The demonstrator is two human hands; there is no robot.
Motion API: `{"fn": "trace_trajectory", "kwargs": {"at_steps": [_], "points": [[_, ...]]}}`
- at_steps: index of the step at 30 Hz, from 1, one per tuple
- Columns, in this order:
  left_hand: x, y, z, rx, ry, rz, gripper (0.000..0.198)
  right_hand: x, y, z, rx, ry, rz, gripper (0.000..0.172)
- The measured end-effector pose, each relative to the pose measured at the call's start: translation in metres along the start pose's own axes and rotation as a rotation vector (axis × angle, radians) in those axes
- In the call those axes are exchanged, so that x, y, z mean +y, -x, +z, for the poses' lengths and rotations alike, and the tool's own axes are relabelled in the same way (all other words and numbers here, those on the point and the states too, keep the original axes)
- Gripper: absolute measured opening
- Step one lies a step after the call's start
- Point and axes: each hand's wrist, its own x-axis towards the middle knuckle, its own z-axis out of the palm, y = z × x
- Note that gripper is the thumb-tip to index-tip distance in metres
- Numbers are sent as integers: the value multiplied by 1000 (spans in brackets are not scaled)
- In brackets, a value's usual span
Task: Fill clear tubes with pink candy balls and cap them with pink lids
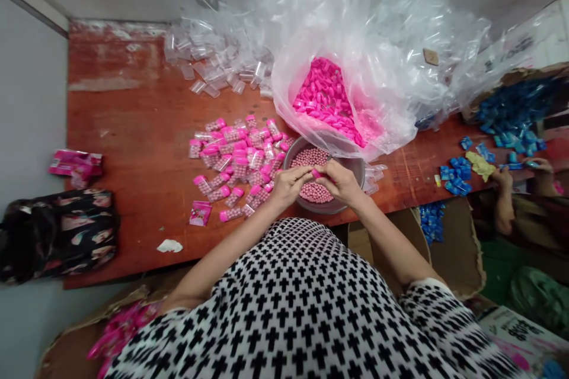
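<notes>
Over a grey bowl point(360, 180) of small pink beads point(306, 157), my two hands meet at the fingertips. My right hand point(341, 182) is closed in a pinch on a pink cap point(316, 173). Pressed close from the other side, my left hand point(290, 185) is also closed, and whatever it grips is hidden by the fingers. Left of the bowl lies a heap of clear, bead-filled tubes point(240, 163) with pink caps. Just behind the bowl, an open plastic bag point(284, 92) holds many loose pink caps point(326, 95).
Clear empty tubes point(217, 71) lie at the back of the red-brown table point(128, 130). A pink packet point(200, 213) is near the front edge; a dark floral bag point(89, 231) sits far left. At right, another person's hands point(504, 180) are beside blue pieces point(457, 176).
</notes>
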Motion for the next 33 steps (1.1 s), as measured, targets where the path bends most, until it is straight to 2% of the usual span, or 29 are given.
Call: {"fn": "trace_trajectory", "kwargs": {"at_steps": [3, 6, 8, 9, 12, 13, 15, 17, 18, 24, 26, 28, 30, 31, 33], "points": [[-6, -2, 4, 78, 195, -125, 25, -2, -1, 0, 65, -274, 178, 24], [-11, -3, 6, 195, 448, -271, 37, -1, 3, 1, 70, -739, 375, 46], [-13, -2, 4, 224, 499, -313, 40, 2, 7, 3, 102, -961, 456, 51], [-13, -1, 3, 218, 471, -307, 38, 4, 7, 4, 141, -1017, 487, 48], [-10, 1, 0, 136, 273, -205, 27, 7, 5, 8, 236, -1064, 570, 34], [-8, 2, 0, 100, 209, -159, 24, 7, 3, 8, 210, -1081, 600, 33], [-6, 2, 0, 62, 124, -79, 18, 5, -1, 9, 66, -1156, 677, 33], [-4, 3, 1, 72, 84, -34, 16, 1, -3, 12, -75, -1269, 762, 31], [-4, 4, 2, 82, 72, -25, 16, 0, -4, 14, -96, -1318, 794, 29], [-12, 9, -1, 64, -39, -32, 20, 3, -2, 45, 121, -1424, 852, 20], [-16, 9, -2, 53, -95, -55, 22, 5, -2, 55, 150, -1450, 886, 21], [-17, 6, -3, 28, -125, -81, 25, 6, -1, 59, 116, -1458, 910, 26], [-15, 2, -7, 24, -137, -103, 28, 6, 3, 55, 79, -1410, 875, 35], [-15, -2, -11, 44, -147, -108, 29, 8, 8, 49, 103, -1351, 837, 39], [-16, -10, -27, 132, -189, -108, 29, 19, 24, 30, 263, -1157, 758, 41]]}}
